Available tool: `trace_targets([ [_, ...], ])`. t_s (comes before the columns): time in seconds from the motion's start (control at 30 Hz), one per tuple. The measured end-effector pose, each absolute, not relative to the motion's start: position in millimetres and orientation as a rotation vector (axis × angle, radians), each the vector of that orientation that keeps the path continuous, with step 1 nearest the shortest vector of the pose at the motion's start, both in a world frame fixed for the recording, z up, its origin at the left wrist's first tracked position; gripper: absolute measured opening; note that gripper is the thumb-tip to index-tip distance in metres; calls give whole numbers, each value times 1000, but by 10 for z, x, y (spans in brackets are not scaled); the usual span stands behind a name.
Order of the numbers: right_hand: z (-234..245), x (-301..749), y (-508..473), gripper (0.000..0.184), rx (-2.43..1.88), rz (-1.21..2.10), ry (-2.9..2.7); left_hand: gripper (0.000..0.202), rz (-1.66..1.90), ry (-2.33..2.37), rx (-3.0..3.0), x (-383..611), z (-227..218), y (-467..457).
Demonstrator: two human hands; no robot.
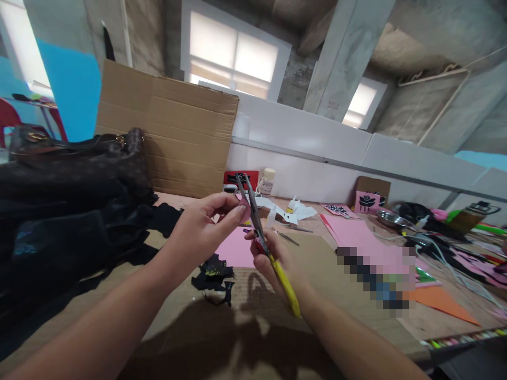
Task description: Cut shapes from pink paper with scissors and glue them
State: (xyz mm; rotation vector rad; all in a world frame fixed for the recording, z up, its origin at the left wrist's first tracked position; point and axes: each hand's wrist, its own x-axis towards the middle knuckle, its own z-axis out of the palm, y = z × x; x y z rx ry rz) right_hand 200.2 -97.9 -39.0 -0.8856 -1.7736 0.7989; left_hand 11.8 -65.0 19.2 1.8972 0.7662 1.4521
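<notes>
My left hand (202, 227) pinches a small pink piece (245, 211), which looks like paper, between thumb and fingertips. In my right hand (279, 258) is a pair of scissors (258, 227) with yellow handles; its blades point up and away from me, slightly apart, beside the pink piece. Whether the blades touch the piece, I cannot tell. Below both hands a pink sheet (234, 250) lies on a brown cardboard mat (317, 258). Several crumpled black scraps (214, 272), some with gold specks, lie just left of the sheet's near edge.
A dark handbag (79, 169) and black material (75, 258) crowd the left side. Behind stand a large cardboard panel (186, 132) and a lidded bottle (266, 182). Tweezers (288, 238) lie beyond my right hand. Pink sheets (360, 237), a metal bowl (392, 219) and cables occupy the right.
</notes>
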Motion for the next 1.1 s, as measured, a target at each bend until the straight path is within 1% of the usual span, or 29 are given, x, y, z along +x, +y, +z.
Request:
trace_targets([
  [0.33, -388, 2007, -966, 52, -903, 819, -1766, 22, 1440, 766, 1893, 113, 188, -653],
  [0.67, -385, 2009, -958, 50, -912, 776, -1740, 21, 1439, 737, 1867, 108, 178, -635],
  [0.87, -394, 2001, -1006, 55, -878, 854, -1747, 22, 1450, 732, 1844, 114, 196, -643],
  [1.1, -398, 2014, -980, 53, -865, 824, -1782, 20, 1455, 743, 1858, 111, 201, -648],
])
